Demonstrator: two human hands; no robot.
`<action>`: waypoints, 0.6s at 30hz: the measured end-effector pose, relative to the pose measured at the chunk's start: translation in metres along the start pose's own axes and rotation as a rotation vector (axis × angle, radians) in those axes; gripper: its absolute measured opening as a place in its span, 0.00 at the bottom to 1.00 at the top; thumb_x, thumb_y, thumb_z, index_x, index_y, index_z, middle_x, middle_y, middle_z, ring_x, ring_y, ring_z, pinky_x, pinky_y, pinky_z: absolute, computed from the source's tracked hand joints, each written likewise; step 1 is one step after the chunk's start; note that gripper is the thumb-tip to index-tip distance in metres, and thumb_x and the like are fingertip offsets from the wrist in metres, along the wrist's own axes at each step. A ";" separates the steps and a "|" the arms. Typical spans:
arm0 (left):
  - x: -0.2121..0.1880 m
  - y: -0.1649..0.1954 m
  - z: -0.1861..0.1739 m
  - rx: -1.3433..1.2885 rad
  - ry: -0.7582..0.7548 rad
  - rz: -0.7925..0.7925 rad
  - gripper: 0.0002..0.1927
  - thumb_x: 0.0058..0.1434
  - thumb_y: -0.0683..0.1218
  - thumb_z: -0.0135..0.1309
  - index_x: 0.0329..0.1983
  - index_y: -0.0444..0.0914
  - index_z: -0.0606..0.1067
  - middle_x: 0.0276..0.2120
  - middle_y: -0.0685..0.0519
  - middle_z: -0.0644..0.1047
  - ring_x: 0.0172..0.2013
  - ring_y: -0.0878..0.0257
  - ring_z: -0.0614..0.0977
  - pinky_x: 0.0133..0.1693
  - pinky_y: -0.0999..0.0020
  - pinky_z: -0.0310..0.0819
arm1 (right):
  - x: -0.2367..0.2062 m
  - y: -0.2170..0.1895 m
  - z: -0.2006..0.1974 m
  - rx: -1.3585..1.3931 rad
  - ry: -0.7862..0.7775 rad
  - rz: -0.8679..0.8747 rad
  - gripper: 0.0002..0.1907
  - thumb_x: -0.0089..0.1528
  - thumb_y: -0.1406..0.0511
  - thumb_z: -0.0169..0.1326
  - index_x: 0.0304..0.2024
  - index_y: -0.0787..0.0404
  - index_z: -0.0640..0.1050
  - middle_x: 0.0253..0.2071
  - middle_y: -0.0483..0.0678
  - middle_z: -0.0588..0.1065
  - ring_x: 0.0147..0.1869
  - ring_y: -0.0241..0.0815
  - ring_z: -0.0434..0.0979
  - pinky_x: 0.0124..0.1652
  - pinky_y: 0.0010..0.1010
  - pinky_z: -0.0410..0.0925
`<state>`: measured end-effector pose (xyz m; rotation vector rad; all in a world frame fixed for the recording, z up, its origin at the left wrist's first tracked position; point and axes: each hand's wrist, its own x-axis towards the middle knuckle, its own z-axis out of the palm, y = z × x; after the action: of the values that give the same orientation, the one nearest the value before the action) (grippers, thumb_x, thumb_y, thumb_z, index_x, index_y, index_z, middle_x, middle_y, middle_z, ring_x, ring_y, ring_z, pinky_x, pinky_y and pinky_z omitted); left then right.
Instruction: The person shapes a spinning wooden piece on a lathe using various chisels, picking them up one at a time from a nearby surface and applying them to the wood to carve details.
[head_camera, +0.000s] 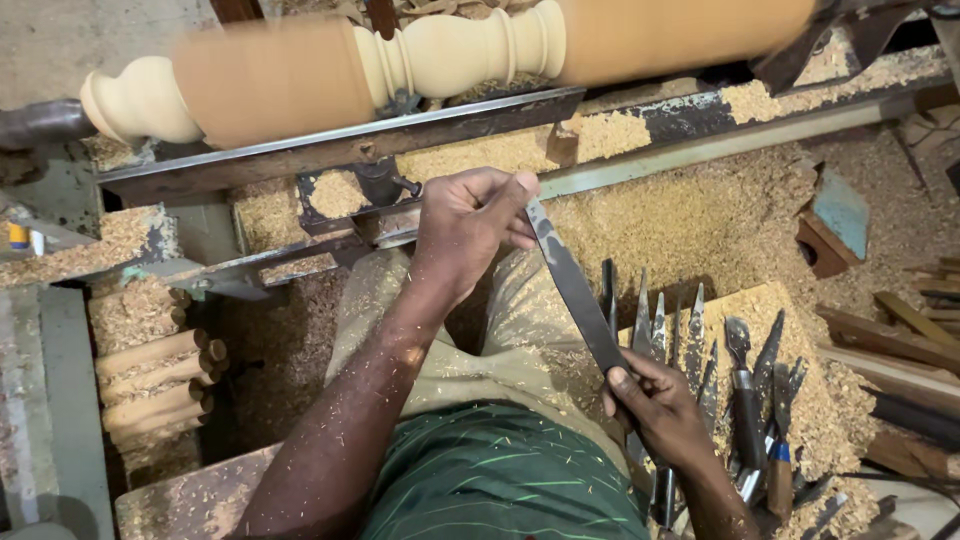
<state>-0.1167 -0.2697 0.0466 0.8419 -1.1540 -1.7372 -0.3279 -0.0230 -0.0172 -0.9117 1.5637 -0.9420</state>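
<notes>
Head view shows me both hands on one long chisel (575, 290), a flat dark steel blade held slantwise over the lap. My left hand (465, 225) pinches its upper end between thumb and fingers, near the rest (340, 145); my right hand (655, 405) grips the lower end, fingers wrapped tight. Holding both ends keeps the blade steady, I judge. Above, the spindle (455, 50) sits across the lathe, pale wood with smooth beads and coves in the middle, its squared sections blurred orange. Sawdust (700, 215) lies thick and coarse over the bed. More chisels (740, 390) stand blades-up just beside my right hand, within reach. Turned pegs (155, 385) are stacked at the left.
</notes>
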 end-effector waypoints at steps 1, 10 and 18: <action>0.000 0.000 0.001 0.010 0.010 -0.009 0.16 0.69 0.47 0.56 0.38 0.27 0.81 0.26 0.49 0.80 0.23 0.66 0.80 0.26 0.72 0.82 | 0.000 -0.003 0.001 -0.008 0.015 0.012 0.19 0.65 0.61 0.52 0.58 0.59 0.79 0.20 0.45 0.77 0.16 0.32 0.66 0.15 0.25 0.60; 0.054 -0.024 0.025 -0.185 0.071 -0.302 0.19 0.70 0.48 0.43 0.46 0.27 0.75 0.33 0.38 0.83 0.30 0.52 0.87 0.33 0.62 0.86 | 0.023 -0.070 0.033 0.053 -0.094 0.041 0.34 0.65 0.60 0.48 0.73 0.47 0.57 0.29 0.44 0.79 0.21 0.33 0.72 0.20 0.25 0.70; 0.134 -0.056 0.014 -0.430 0.279 -0.448 0.20 0.74 0.48 0.38 0.44 0.26 0.73 0.34 0.33 0.81 0.27 0.51 0.84 0.28 0.61 0.82 | 0.037 -0.119 0.071 0.062 0.030 0.154 0.35 0.67 0.61 0.45 0.76 0.39 0.53 0.17 0.44 0.68 0.14 0.32 0.61 0.12 0.23 0.60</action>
<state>-0.1982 -0.3759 -0.0110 1.0799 -0.3974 -2.0426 -0.2536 -0.1125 0.0671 -0.7263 1.5973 -0.8932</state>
